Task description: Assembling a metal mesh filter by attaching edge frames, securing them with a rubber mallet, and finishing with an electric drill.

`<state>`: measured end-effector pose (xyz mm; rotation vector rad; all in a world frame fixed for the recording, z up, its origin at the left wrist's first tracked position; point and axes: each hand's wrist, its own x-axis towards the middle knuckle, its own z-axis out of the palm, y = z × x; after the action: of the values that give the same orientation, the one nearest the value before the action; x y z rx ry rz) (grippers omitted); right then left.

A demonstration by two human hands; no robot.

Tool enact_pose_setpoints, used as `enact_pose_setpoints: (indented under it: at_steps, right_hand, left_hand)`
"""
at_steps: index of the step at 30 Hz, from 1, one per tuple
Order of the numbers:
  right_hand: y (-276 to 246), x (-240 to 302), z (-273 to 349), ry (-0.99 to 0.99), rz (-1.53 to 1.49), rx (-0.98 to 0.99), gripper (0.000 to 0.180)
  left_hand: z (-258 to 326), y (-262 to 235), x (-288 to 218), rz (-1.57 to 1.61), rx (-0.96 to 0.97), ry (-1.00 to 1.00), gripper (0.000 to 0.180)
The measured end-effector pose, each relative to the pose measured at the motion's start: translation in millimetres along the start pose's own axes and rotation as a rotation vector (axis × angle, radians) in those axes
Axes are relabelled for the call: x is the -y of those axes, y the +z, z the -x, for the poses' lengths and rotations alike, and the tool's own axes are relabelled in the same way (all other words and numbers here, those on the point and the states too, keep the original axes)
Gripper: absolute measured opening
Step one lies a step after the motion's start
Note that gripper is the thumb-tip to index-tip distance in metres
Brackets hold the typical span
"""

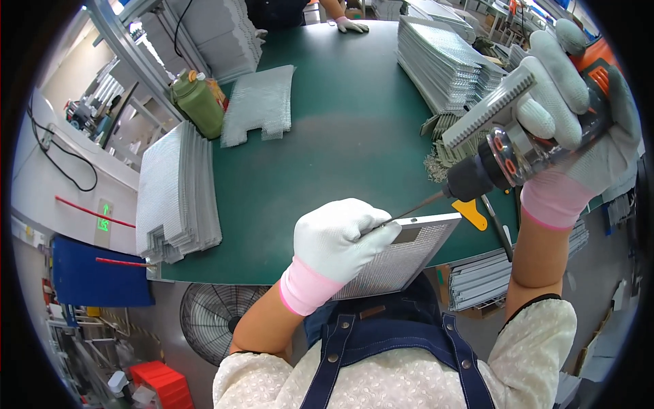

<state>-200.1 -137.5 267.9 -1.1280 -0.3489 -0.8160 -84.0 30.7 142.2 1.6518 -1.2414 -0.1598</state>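
Observation:
My left hand (344, 238), in a white glove with a pink cuff, is closed at the upper edge of a thin framed mesh panel (392, 267). The panel stands tilted at the table's front edge, against my apron. In my gloved right hand (572, 102) is a black and orange power drill (501, 160), held up at the right. Its long bit (422, 204) reaches down left to the thumb and fingers of my left hand, which hide its tip. A pale ribbed strip (487, 112) sits by my right fingers; whether they grip it I cannot tell.
Stacks of mesh sheets stand on the green table (320, 163), at left (177, 191) and far right (439, 65). A green bottle (197, 102) is beside a loose sheet (259, 102). Small screws (436, 167) and a yellow scraper (470, 213) lie at right. Another person's gloved hand (352, 26) rests opposite.

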Motion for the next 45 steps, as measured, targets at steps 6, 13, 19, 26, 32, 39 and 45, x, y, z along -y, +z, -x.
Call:
enact_pose_setpoints:
  at_steps: [6,13,19,26,32,39,45]
  right_hand:
    - [-6,12,3,0.037,0.050,0.101,0.040]
    - [-13,6,-12,0.096,0.036,0.257,0.037]
    - [-38,14,-6,0.133,0.026,0.257,0.041]
    - [-52,13,14,0.284,0.101,0.121,0.043]
    - [-68,37,46,0.324,0.179,0.027,0.045]
    - [-32,13,52,0.325,0.207,-0.023,0.047]
    - [-32,20,57,0.310,0.220,-0.053,0.049]
  left_hand:
    - [4,5,1,0.097,-0.001,0.067,0.007]
    - [6,0,2,0.019,0.017,0.076,0.008]
    - [3,-10,-5,-0.029,0.206,0.068,0.030]
    - [13,-19,-11,-0.051,0.427,0.123,0.044]
    - [20,-18,-16,-0.050,0.441,0.133,0.045]
    - [24,-15,-11,-0.034,0.469,0.215,0.046]
    - [22,-14,-16,-0.091,0.473,0.179,0.047]
